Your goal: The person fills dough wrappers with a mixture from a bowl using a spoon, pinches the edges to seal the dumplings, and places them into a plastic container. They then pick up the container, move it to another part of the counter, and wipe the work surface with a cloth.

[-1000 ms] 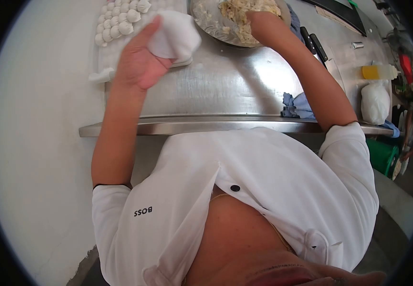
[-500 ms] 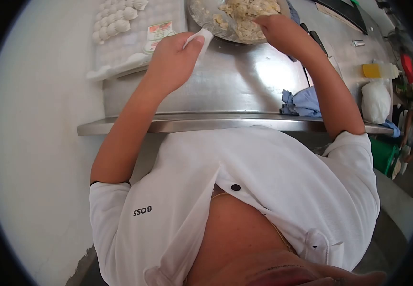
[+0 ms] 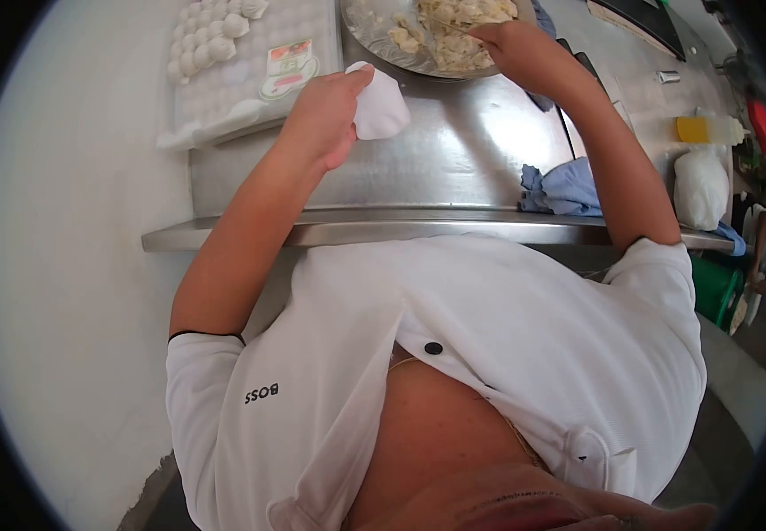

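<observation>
My left hand (image 3: 323, 113) holds a round white dough wrapper (image 3: 379, 106) by its edge, just above the steel table (image 3: 454, 150) and in front of the bowl. My right hand (image 3: 514, 46) reaches into the metal bowl (image 3: 372, 46) of pale chopped filling (image 3: 454, 26) and grips a thin stick-like utensil (image 3: 440, 21) that points into the filling. To the left of the bowl lies a white tray (image 3: 250, 88) with several folded dumplings (image 3: 210, 40) in rows at its far end.
A crumpled blue cloth (image 3: 569, 188) lies at the table's front edge under my right forearm. At the right stand a yellow bottle (image 3: 700, 130) and a white bag (image 3: 698, 188). Dark knife handles (image 3: 583, 64) lie behind my right arm. A green bin (image 3: 715, 288) is below the table.
My left hand has come down from the tray to the front of the bowl, and the wrapper now hangs flat from my fingers. My right hand stays at the filling.
</observation>
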Tool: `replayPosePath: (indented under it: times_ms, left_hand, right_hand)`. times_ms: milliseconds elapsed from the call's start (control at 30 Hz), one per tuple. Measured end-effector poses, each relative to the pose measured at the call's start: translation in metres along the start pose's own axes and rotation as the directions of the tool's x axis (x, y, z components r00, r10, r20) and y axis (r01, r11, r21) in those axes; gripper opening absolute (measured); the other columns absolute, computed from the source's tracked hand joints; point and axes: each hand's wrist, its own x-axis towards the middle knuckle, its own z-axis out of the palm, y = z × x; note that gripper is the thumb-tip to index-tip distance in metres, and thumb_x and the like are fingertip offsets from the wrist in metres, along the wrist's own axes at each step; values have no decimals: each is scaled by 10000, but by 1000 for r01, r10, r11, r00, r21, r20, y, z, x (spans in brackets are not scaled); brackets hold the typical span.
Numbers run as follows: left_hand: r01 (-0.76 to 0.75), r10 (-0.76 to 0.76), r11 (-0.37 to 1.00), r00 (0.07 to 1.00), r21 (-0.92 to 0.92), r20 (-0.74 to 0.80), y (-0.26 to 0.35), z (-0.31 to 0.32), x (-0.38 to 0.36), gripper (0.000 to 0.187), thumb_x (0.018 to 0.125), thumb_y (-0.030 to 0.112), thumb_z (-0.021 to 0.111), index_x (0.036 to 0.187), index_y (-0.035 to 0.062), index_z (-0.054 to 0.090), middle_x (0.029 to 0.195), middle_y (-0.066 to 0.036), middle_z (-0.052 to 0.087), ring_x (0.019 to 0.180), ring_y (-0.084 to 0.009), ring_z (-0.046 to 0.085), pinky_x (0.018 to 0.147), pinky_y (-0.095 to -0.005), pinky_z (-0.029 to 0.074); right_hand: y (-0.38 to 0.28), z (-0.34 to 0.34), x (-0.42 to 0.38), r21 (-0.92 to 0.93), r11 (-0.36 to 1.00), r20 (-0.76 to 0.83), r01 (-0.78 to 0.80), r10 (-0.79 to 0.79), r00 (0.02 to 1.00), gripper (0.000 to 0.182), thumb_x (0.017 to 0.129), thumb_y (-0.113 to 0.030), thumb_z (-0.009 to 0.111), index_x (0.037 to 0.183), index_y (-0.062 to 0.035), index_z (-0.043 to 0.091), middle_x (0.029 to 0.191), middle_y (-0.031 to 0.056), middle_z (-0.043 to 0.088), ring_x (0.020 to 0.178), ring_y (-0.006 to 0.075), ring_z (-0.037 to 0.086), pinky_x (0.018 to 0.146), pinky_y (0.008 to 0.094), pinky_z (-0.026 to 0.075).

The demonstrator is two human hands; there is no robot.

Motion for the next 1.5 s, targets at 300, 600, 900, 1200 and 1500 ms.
replayPosePath:
  times_ms: [300,600,900,1200,1500]
  left_hand:
    - [-15,13,1000,997,-21,-78,-2,10,10,332,986,204,555,1084,-113,550,1042,-143,604,927,-241,593,828,-393,507]
    - [-36,28,997,993,-64,-117,-10,9,45,345,991,215,543,1067,-120,510,998,-147,566,867,-244,577,766,-396,514]
    - [-46,17,990,979,-136,-204,-16,19,51,358,983,212,554,1108,-116,481,1022,-149,552,861,-250,570,722,-429,512]
    - [-41,-1,983,972,-177,-234,-17,19,69,360,1008,193,484,1192,-112,430,1131,-171,515,941,-274,570,777,-470,530]
    - [-7,0,949,1000,-316,-24,-8,31,56,407,1066,205,250,1388,-38,306,1416,-216,406,1260,-398,484,996,-601,452]
  right_hand:
    - [16,5,-19,84,978,62,190,-196,979,304,942,-125,520,1209,-87,662,974,210,687,814,363,662,793,403,520]
    - [11,-12,-42,114,993,149,36,-53,987,329,941,-104,496,1227,-36,645,906,210,695,823,306,671,813,385,524]
    - [12,11,-29,167,985,58,49,-60,997,323,956,-152,521,1252,-109,644,947,210,689,845,345,658,807,399,511]
    - [20,17,-50,370,927,144,56,-117,983,309,977,-169,529,1259,-119,644,841,149,680,735,250,626,756,355,508]
    - [-3,25,-93,424,887,-10,182,-197,980,339,967,-131,562,1303,-120,609,803,142,651,725,246,615,721,336,499]
